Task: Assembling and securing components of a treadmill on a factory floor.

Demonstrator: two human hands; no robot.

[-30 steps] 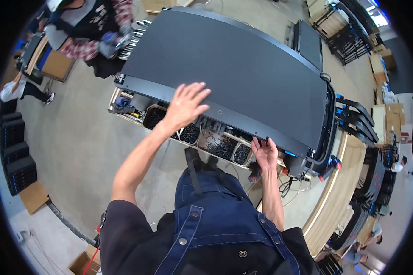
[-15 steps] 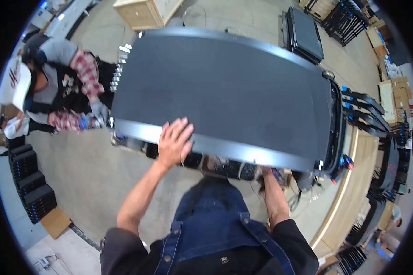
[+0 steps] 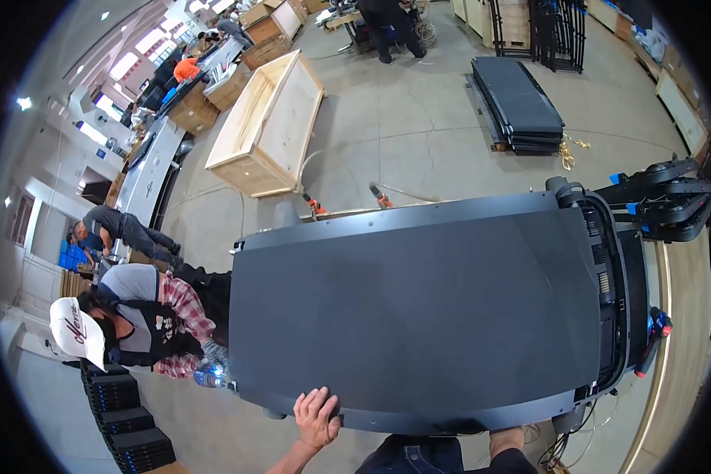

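In front of me lies a treadmill (image 3: 411, 316), its dark belt deck facing up and a grey rail along each long side. My left hand (image 3: 316, 417) rests on the near rail, left of the middle, fingers laid over the edge. Below that same rail, further right, my right hand (image 3: 505, 439) reaches under the deck. Only its wrist area shows; the fingers are hidden. At the deck's left end a co-worker (image 3: 154, 320) in a white cap bends in, a gloved hand holding a blue power tool (image 3: 210, 376) against the near corner.
An open wooden crate (image 3: 268, 126) stands beyond the treadmill, and stacked dark decks (image 3: 517, 103) lie at the far right. Two red-tipped air hoses (image 3: 383, 197) sit behind the far rail. Black folded frames (image 3: 663, 201) are on the right, black stacked parts (image 3: 126, 415) at the lower left.
My view has tilted up, so the treadmill sits lower in the picture and more of the hall shows. My left hand stays on the near rail, my right under the deck.
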